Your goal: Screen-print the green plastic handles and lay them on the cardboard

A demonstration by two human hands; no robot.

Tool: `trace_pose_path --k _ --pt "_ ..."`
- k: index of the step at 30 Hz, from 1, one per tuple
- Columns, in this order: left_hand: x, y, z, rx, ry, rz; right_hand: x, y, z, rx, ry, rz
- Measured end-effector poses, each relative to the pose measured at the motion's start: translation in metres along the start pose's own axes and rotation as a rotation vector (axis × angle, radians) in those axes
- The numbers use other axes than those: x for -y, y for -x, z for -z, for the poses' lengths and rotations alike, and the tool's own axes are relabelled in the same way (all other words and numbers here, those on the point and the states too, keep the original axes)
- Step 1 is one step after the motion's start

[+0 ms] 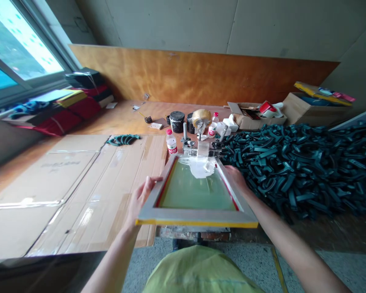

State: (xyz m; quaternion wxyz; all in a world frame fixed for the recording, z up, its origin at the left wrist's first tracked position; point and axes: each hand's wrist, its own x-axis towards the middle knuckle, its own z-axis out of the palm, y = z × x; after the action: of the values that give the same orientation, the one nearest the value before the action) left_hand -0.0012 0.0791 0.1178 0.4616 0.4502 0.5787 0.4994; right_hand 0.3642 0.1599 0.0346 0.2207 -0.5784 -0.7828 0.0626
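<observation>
A screen-printing frame with green mesh and a metal rim sits tilted in front of me, hinged at its far end to a clamp. White ink is smeared at the far end of the mesh. My left hand grips the frame's left rail, thumb on top. My right hand holds the right rail, fingers partly hidden behind it.
A large heap of dark green curved parts fills the right side. Flattened cardboard covers the left of the wooden table. Ink tubs, small bottles and open boxes stand at the back. A few green parts lie on the cardboard.
</observation>
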Motion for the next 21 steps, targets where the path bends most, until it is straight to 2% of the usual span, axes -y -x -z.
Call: trace_pose_path --k 2,5,8,10,13,15,18,21 --pt "0.029 0.014 0.005 0.089 -0.049 0.121 -0.004 -0.022 0.015 -0.098 -0.016 -0.045" --pt "0.075 0.021 0.003 0.136 -0.096 0.190 0.021 -0.060 0.020 -0.115 -0.018 0.050" --pt "0.107 0.019 -0.003 0.107 -0.131 0.181 0.054 -0.088 0.008 0.067 0.108 0.098" --pt "0.116 0.017 -0.005 0.109 -0.136 0.187 0.067 -0.094 -0.002 0.212 0.192 0.078" --pt "0.119 0.017 -0.005 0.138 -0.121 0.213 0.073 -0.081 -0.012 0.299 0.249 0.085" --pt "0.119 0.018 -0.004 0.137 -0.104 0.235 0.072 -0.063 -0.012 0.315 0.244 0.175" --pt "0.120 0.020 -0.004 0.120 -0.084 0.262 0.069 -0.033 -0.004 0.389 0.208 0.375" --pt "0.121 0.020 -0.005 0.108 -0.072 0.263 0.065 -0.021 0.012 0.438 0.158 0.499"
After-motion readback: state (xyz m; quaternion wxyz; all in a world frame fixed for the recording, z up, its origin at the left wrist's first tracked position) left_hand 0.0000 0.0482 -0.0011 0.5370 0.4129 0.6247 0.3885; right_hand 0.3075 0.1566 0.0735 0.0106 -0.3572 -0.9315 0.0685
